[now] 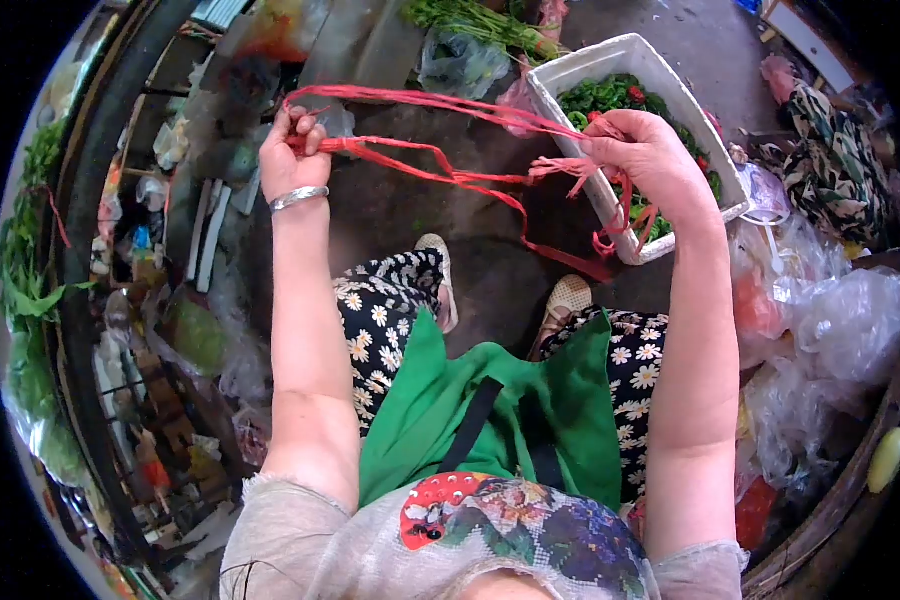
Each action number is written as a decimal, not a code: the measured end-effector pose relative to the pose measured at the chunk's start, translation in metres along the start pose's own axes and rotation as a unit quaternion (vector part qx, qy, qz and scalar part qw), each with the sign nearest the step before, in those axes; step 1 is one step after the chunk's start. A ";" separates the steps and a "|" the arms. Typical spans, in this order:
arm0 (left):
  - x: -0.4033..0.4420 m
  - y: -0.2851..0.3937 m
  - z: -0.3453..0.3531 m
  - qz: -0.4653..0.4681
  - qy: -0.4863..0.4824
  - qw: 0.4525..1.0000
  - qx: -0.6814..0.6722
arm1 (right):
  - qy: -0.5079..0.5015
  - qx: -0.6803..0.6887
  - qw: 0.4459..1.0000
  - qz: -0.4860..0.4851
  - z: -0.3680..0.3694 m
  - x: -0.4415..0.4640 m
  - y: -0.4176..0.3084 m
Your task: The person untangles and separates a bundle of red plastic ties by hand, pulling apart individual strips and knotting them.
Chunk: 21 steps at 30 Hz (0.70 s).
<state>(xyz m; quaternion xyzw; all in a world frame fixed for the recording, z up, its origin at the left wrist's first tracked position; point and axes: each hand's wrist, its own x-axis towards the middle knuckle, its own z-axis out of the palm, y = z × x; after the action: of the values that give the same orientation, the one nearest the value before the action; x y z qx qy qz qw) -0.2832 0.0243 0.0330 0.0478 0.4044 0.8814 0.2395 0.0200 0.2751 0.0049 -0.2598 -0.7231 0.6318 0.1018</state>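
Note:
Lengths of red and pink plastic twine [440, 103] stretch between my two hands at chest distance. My left hand [292, 140], with a silver bracelet at its wrist, is closed around one end of the twine. At the other side my right hand [642, 155] pinches the strands between thumb and fingers. A second, looser part of the twine sags below the taut upper strands, and frayed ends dangle under my right hand. Behind that hand stands a white foam box [705, 100] holding green vegetables with some red bits; my right hand and wrist hide part of it.
Leafy green stems [480, 25] and a clear plastic bag [460, 65] lie at the top. Crumpled plastic bags [820, 310] and camouflage cloth [835, 160] are on the right. Clutter fills the left, beside greens [35, 250]. A green apron [490, 400] covers my lap.

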 end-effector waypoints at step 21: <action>-0.007 -0.023 0.022 0.037 -0.042 0.994 0.097 | -0.022 0.405 0.912 0.057 -0.002 0.011 0.010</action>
<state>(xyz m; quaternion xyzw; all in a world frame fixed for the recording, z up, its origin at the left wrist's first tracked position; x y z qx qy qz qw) -0.2620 0.0491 0.0311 0.1227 0.4759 0.8433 0.2175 0.0138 0.2828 -0.0060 -0.2237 -0.3915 0.8805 0.1461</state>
